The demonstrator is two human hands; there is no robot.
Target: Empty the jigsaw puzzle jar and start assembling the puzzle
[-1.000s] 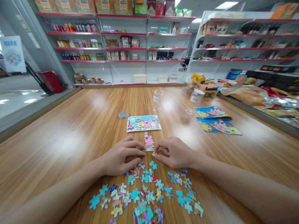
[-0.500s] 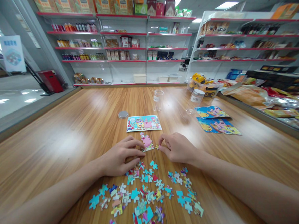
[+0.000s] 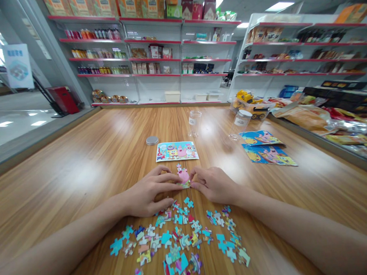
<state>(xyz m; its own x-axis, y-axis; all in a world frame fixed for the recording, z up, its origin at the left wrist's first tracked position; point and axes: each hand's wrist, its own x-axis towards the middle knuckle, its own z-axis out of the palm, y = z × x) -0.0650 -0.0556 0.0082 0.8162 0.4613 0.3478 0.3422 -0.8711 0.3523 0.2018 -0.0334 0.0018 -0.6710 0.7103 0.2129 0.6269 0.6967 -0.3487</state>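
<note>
A small joined section of jigsaw puzzle (image 3: 183, 173), mostly pink, lies on the wooden table between my hands. My left hand (image 3: 151, 191) rests flat with its fingers stretched out, the fingertips on the section's left and lower edge. At the right edge of the section, my right hand (image 3: 216, 184) pinches a small puzzle piece, now mostly hidden by the fingertips. Just beyond lies a picture card (image 3: 177, 151) with cartoon figures. Many loose puzzle pieces (image 3: 166, 239), blue, white, yellow and purple, are scattered on the near side of my hands.
A round silver lid (image 3: 152, 140) lies left of the card. Behind stand a clear jar (image 3: 195, 123) and a lidded jar (image 3: 240, 123). Blue printed cards (image 3: 268, 154) lie to the right, near a tub of yellow toy vehicles (image 3: 251, 105) and packaged goods (image 3: 308, 116).
My right hand has moved left, bringing its pinched puzzle piece against the pink section. My left fingertips have shifted slightly right, and the section sits a little farther right.
</note>
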